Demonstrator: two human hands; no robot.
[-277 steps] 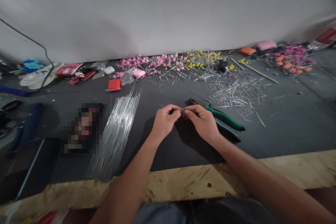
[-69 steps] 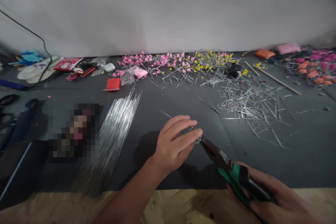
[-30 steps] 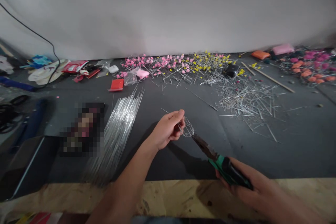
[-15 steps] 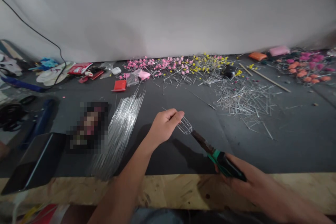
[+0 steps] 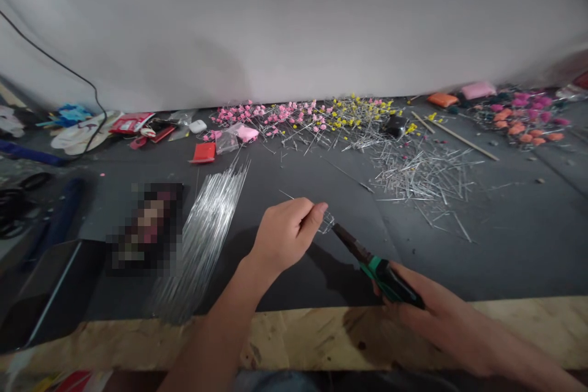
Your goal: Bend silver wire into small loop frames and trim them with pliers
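Steadying the wire cage (image 5: 327, 224) without crushing it matters most, I'd say, with the pliers (image 5: 374, 263) squeezed gently in line with it. The left hand (image 5: 290, 234) curls closed around the cage, one end poking out at that hand's three o'clock; the right hand (image 5: 425, 299) wraps the handles, which run toward four o'clock. Whether the tips bite the cage, I can't tell. Half a second ago, more of it showed beyond the thumb.
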